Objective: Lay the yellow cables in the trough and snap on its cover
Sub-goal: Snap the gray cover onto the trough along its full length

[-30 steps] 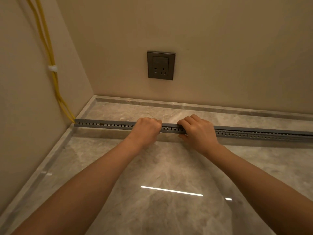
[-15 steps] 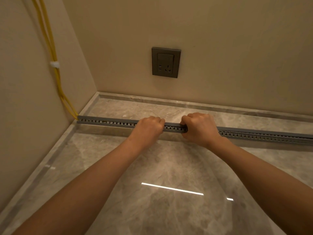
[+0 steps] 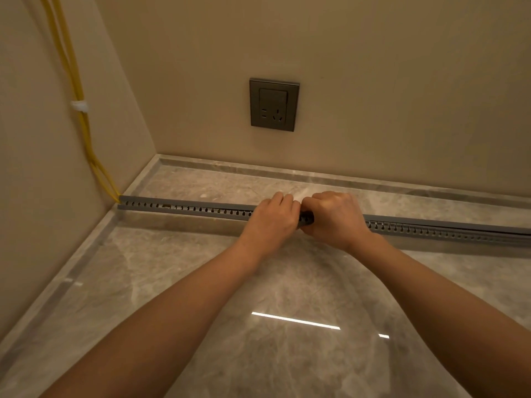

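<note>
A long grey slotted trough (image 3: 184,207) lies across the marble floor from the left wall to the right edge, with a grey cover (image 3: 431,219) sitting along its top. Yellow cables (image 3: 82,116) run down the left wall, held by a white clip (image 3: 79,106), and enter the trough's left end. My left hand (image 3: 271,218) and my right hand (image 3: 334,218) sit side by side on the trough's middle, knuckles almost touching, fingers curled over its top. The cables inside the trough are hidden.
A dark wall socket (image 3: 274,104) sits on the back wall above the trough. A marble skirting (image 3: 316,175) runs along the back wall and the left wall. The glossy floor (image 3: 287,297) reflects a strip of light in front of me.
My right hand has slid left along the trough until it almost meets my left hand. The view has shifted slightly, with the socket now a little further right.
</note>
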Demonstrator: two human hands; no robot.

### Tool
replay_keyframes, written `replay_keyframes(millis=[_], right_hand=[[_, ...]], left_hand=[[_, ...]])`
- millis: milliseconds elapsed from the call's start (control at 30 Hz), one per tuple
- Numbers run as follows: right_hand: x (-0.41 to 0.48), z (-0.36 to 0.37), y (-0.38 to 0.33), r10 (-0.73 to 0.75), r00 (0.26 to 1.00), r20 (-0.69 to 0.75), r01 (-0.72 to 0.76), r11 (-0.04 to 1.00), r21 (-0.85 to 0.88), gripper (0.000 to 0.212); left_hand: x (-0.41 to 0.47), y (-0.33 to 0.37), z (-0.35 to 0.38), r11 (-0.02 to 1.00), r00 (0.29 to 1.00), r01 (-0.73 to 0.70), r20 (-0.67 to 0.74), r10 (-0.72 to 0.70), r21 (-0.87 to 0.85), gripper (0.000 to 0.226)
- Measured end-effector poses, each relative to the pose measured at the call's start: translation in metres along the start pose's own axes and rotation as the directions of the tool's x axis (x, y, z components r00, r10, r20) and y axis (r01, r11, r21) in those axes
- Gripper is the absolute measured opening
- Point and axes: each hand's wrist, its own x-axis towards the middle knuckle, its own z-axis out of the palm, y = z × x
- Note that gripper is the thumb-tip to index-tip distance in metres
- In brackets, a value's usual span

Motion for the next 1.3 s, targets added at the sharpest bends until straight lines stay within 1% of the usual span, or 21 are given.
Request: replay_keyframes(millis=[67, 133, 233, 333, 400, 467, 633, 767, 867, 967, 1133, 1300], right_hand=[[0.0, 0.0, 0.001, -0.011, 1.0, 0.004, 0.011, 1.0, 0.001, 0.014], [-0.001, 0.0, 0.001, -0.037, 0.999, 0.015, 0.037, 0.999, -0.011, 0.018], [-0.002, 0.001, 0.005, -0.07, 0.997, 0.014, 0.071, 0.997, -0.036, 0.025], [-0.008, 0.002, 0.006, -0.094, 0.995, 0.02, 0.095, 0.995, -0.042, 0.022], [-0.012, 0.001, 0.007, -0.119, 0.992, 0.045, 0.121, 0.992, -0.045, 0.02], [-0.016, -0.001, 0.008, -0.127, 0.99, 0.062, 0.131, 0.989, -0.064, 0.022], [-0.024, -0.009, 0.016, -0.088, 0.991, 0.1, 0.102, 0.985, -0.139, 0.026], [-0.027, -0.017, 0.022, -0.089, 0.977, 0.192, 0.134, 0.963, -0.235, 0.025], [-0.024, -0.018, 0.022, -0.026, 0.961, 0.275, 0.105, 0.955, -0.278, 0.023], [-0.017, -0.017, 0.019, 0.018, 0.941, 0.337, 0.094, 0.946, -0.311, 0.015], [-0.01, -0.019, 0.017, 0.03, 0.926, 0.376, 0.09, 0.95, -0.298, 0.013], [-0.013, -0.017, 0.019, 0.01, 0.934, 0.358, 0.09, 0.961, -0.263, 0.014]], left_hand=[[0.0, -0.004, 0.002, 0.998, 0.999, -0.049, -0.012, 0.049, 0.04, 0.021], [0.001, -0.008, 0.0, 0.997, 0.998, -0.067, 0.006, 0.067, 0.046, 0.026], [0.004, -0.011, -0.005, 0.997, 0.997, -0.075, 0.007, 0.075, -0.023, 0.032], [0.007, -0.011, -0.009, 0.992, 0.994, -0.073, 0.071, 0.08, -0.104, 0.03], [0.008, -0.012, -0.004, 0.991, 0.991, -0.064, 0.109, 0.077, -0.117, 0.029], [0.008, -0.012, -0.001, 0.989, 0.991, -0.055, 0.114, 0.07, -0.135, 0.03], [0.007, -0.013, 0.001, 0.988, 0.992, -0.062, 0.101, 0.076, -0.138, 0.031], [0.007, -0.014, 0.002, 0.988, 0.993, -0.06, 0.094, 0.074, -0.144, 0.03], [0.008, -0.013, 0.001, 0.987, 0.992, -0.052, 0.102, 0.068, -0.149, 0.03], [0.009, -0.013, 0.0, 0.987, 0.992, -0.043, 0.108, 0.06, -0.152, 0.031], [0.008, -0.012, -0.001, 0.984, 0.992, -0.028, 0.117, 0.05, -0.176, 0.03], [0.008, -0.011, -0.002, 0.979, 0.993, -0.005, 0.117, 0.03, -0.204, 0.029]])
